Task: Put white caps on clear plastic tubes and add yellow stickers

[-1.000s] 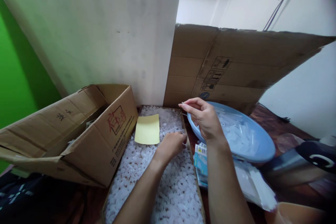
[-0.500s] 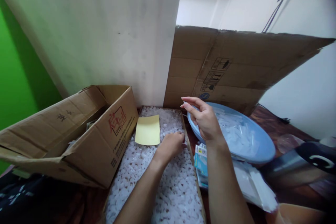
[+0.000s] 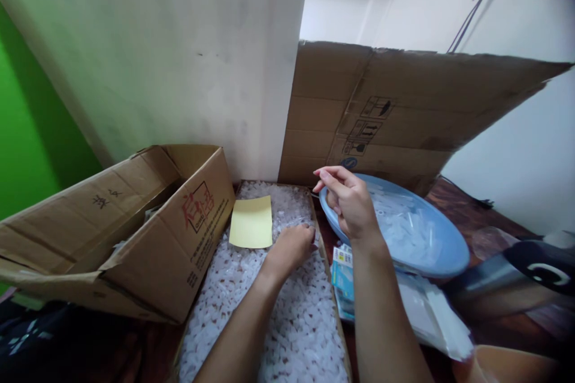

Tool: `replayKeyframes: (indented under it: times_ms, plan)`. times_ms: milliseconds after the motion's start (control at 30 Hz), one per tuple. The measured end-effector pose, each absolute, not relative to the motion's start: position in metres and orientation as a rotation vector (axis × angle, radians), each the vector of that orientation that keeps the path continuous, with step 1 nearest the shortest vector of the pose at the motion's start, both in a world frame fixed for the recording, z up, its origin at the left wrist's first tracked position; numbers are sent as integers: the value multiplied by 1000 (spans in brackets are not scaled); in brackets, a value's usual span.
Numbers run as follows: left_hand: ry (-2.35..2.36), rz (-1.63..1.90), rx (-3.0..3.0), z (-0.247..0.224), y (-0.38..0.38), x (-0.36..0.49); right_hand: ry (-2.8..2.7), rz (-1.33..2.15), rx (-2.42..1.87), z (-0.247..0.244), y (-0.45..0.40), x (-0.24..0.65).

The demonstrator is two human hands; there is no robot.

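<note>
My two hands at a shallow tray (image 3: 339, 322), the landmark for every position given here. The tray is filled with small white plastic pieces (image 3: 296, 332), packed close together from its near end to its far end. My left hand (image 3: 291, 247) is low over the right half of the tray, near its right rim, fingers curled downward; their tips are hidden, so I cannot tell whether they pinch a piece. My right hand (image 3: 354, 206) is raised beyond the tray's right rim, thumb and forefinger drawn close together at the tips; whether a piece sits between them I cannot tell. A yellow note (image 3: 251, 222) lies on the pieces toward the tray's far left. Right of the tray stands a blue basin (image 3: 454, 256) containing clear and whitish plastic items (image 3: 404, 221); blue-and-white packets (image 3: 344, 284) lie just beside the tray's right rim, partly behind my right forearm. Left of the tray is an open carton (image 3: 166, 269). Behind the tray rise a white board (image 3: 193, 66) and, farther right, a brown cardboard sheet (image 3: 404, 108).
</note>
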State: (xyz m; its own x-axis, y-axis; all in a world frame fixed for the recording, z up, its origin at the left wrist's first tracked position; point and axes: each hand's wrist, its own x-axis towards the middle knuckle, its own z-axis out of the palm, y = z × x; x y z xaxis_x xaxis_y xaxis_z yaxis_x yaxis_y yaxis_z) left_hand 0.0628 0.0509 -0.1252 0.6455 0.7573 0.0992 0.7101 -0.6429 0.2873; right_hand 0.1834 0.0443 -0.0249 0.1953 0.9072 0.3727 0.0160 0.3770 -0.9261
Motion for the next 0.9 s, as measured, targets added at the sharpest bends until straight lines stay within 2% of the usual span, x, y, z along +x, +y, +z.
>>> replayKeyframes:
  times_ms: [367, 900]
  plan:
    - [1251, 413, 2663, -110, 49, 60, -1210, 800, -949, -27, 46, 183]
    - [1398, 825, 2524, -62, 68, -3, -1127, 905, -929, -22, 42, 184]
